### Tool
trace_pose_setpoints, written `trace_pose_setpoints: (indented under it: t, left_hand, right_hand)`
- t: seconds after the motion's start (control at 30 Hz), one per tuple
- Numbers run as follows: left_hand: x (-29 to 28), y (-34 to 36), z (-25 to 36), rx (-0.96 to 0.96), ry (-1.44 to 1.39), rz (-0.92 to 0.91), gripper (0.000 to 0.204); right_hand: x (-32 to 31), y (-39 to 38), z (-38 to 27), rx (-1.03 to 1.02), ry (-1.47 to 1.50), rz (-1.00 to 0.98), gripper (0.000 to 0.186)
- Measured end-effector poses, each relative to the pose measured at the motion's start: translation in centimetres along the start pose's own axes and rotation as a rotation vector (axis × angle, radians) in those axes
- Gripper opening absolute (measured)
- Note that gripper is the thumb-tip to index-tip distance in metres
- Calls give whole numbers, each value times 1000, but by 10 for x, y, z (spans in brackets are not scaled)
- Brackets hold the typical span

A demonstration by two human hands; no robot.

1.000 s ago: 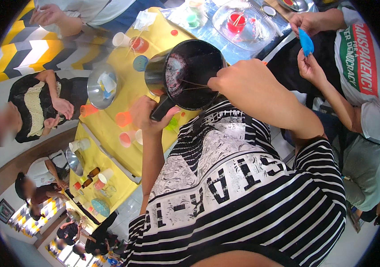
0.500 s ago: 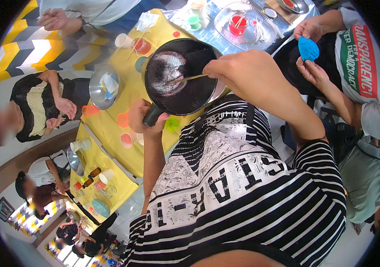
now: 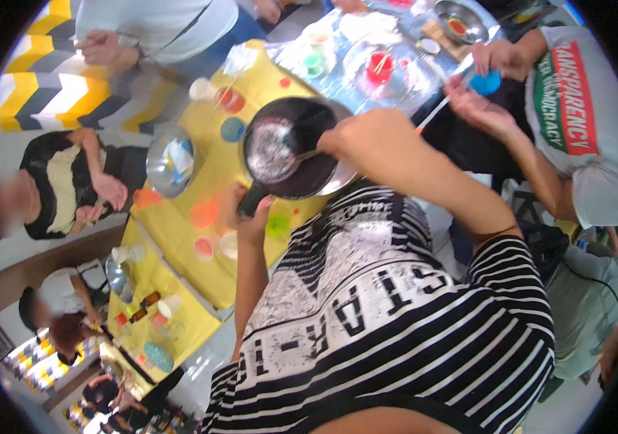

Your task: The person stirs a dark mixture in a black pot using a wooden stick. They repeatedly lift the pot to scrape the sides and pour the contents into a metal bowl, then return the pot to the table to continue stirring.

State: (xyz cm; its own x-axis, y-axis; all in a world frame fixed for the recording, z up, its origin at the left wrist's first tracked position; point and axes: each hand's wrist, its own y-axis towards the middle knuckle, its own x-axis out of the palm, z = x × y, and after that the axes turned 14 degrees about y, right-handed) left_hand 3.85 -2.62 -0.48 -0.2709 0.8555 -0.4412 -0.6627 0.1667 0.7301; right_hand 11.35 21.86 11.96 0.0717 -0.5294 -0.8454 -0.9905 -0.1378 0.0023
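My left hand (image 3: 247, 213) is closed on the handle of a black pot (image 3: 309, 177), held over the yellow-covered table (image 3: 191, 145). My right hand (image 3: 360, 141) pinches a thin stick (image 3: 307, 155), its lower end down inside the pot among whitish, streaky contents. A silvery round vessel (image 3: 341, 172) shows partly behind the pot's right side. Around the pot are a blue cup (image 3: 232, 129), orange cups (image 3: 202, 215), a lime-green item (image 3: 278, 225) and, to the left, a steel bowl (image 3: 161, 163) with blue and white pieces inside.
At the back, a foil-covered surface (image 3: 294, 54) holds a clear tray (image 3: 410, 83) with a red cup (image 3: 380, 68). A co-worker's hands (image 3: 493, 116) hold a blue piece at the right. Other people (image 3: 48, 177) stand left, behind and around a second yellow table (image 3: 193, 296).
The pot sits lower in the picture, and the stick in my right hand has shifted within it. The co-worker on the right has moved the blue piece. The view has shifted slightly.
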Motion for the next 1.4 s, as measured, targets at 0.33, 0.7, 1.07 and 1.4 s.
trace_pose_setpoints:
  t: [0.33, 0.7, 1.07, 1.4]
  left_hand:
    - [6, 4, 12, 127, 219, -140, 52]
    - [4, -3, 19, -39, 164, -218, 43]
    - [-2, 13, 26, -123, 184, -218, 41]
    - [-5, 12, 20, 56, 214, -283, 39]
  right_hand:
    - [34, 16, 17, -27, -233, 16, 11]
    - [40, 38, 20, -195, -110, -303, 29]
    - [65, 55, 15, -18, -229, -92, 23]
    - [47, 59, -18, -141, -132, -396, 16]
